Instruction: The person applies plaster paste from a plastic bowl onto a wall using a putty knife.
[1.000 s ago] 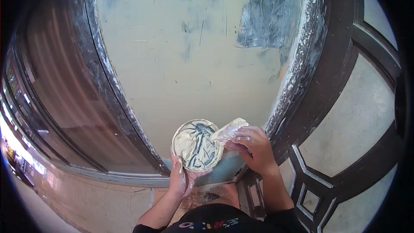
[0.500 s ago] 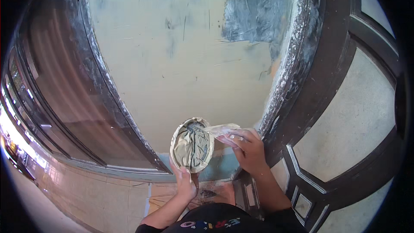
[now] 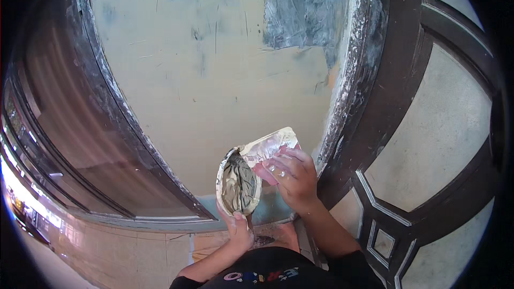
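My left hand grips a round tub from below, thumb against its near rim. The tub is tilted and its rim is caked with pale filler. Inside lies cream and grey putty, smeared in ridges. A flat, flexible putty spreader is in my right hand, its face coated in whitish paste. The spreader's left edge touches or overlaps the tub's far right rim. White residue covers my right fingers, which are closed around the spreader. Part of the spreader is hidden behind them.
Ahead stands a cream-plastered panel with a bare grey-blue patch at upper right. Paint-flecked dark frames border it. A dark door with pale panels is at right, a window at left. Tiled floor lies below.
My right hand has turned the spreader so its broad face shows, raising it along the tub's rim. The tub has tilted more in my left hand. The whole view has shifted slightly.
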A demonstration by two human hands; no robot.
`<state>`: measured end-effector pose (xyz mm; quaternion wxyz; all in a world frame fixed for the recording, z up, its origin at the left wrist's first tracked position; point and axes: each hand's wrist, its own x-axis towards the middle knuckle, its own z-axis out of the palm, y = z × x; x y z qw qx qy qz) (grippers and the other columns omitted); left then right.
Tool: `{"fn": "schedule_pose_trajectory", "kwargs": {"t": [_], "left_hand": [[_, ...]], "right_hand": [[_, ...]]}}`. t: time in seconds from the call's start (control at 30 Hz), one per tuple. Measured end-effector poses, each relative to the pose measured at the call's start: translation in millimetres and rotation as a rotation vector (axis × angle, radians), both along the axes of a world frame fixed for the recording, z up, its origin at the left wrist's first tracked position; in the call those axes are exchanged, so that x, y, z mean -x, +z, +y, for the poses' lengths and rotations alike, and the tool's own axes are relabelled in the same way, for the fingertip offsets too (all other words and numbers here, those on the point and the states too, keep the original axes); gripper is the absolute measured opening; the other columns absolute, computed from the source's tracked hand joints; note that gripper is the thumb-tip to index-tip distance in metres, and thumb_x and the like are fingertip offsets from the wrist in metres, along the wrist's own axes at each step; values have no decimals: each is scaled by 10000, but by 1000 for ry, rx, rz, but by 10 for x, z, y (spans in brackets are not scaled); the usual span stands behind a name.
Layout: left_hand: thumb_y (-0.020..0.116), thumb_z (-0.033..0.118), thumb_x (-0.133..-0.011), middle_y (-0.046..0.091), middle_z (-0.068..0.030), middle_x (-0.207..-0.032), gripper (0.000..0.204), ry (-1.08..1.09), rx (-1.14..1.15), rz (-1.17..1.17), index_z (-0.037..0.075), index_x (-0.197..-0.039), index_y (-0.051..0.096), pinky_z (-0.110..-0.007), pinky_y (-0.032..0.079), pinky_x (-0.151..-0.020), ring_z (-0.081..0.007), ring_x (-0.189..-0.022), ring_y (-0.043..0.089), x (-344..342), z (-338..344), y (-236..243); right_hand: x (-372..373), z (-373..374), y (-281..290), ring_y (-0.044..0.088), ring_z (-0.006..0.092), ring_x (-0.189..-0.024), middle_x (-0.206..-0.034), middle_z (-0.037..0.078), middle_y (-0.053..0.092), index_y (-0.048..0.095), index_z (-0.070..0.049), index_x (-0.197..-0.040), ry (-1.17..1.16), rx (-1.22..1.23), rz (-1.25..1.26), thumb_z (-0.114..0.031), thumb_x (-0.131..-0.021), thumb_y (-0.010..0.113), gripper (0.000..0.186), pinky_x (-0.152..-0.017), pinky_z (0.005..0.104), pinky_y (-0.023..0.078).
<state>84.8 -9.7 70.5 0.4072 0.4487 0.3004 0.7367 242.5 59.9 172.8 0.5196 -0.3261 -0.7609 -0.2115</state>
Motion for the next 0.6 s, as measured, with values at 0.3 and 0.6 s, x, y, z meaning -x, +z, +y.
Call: {"fn": "schedule_pose_trajectory", "kwargs": {"t": [0.3, 0.6], "left_hand": [[518, 412, -981, 222, -121, -1517, 818, -50, 57, -83, 129, -1534, -14, -421, 349, -1075, -271, -1368, 326, 212, 38, -83], [486, 408, -1002, 310, -94, -1486, 674, -170, 58, -211, 211, -1507, 85, -429, 510, -914, -273, -1271, 472, 363, 73, 62]], "right_hand": [[177, 77, -79, 562, 326, -1080, -1071, 41, 640, 749, -128, -1015, 76, -60, 73, -8, -624, 684, 414, -919, 423, 480], [247, 148, -166, 603, 347, -1028, -1044, 137, 594, 721, -70, -995, 277, 33, 317, 30, -738, 641, 287, -856, 416, 518]]}}
